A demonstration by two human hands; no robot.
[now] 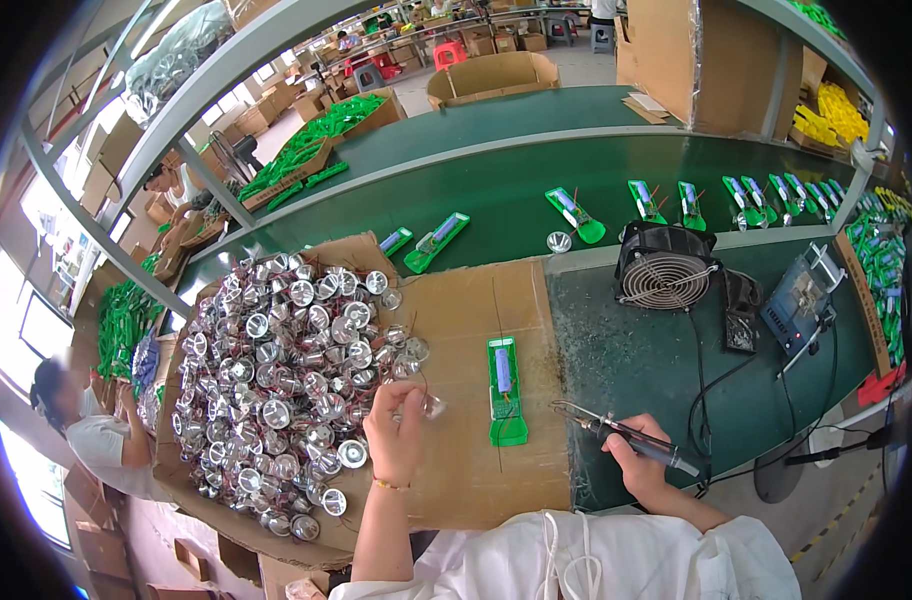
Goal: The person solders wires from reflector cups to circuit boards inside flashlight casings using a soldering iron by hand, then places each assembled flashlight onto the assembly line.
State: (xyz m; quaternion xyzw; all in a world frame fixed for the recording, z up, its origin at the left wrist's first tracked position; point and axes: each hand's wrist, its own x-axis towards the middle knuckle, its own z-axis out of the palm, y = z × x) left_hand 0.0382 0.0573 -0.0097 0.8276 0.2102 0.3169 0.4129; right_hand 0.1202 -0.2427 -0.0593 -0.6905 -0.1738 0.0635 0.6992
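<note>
My left hand (394, 435) is closed on a small silver reflector cup (433, 406) with thin wires, beside the heap of similar reflector cups (276, 408). In front of me a green flashlight shell (508, 428) lies lengthwise on a cardboard sheet (456, 480). A blue cylindrical battery (503, 370) sits inside the shell, and thin wires stick out at both its ends. My right hand (638, 470) grips a soldering iron (648, 446) by its dark handle. The iron's metal tip points left toward the shell without touching it.
A black fan (666, 270) stands at the right, near a blue soldering station (801, 300) and trailing cables. Beyond, several green shells (576, 215) with batteries line the green belt (516, 180). Grey frame bars cross the view. Another person (96, 420) works at the left.
</note>
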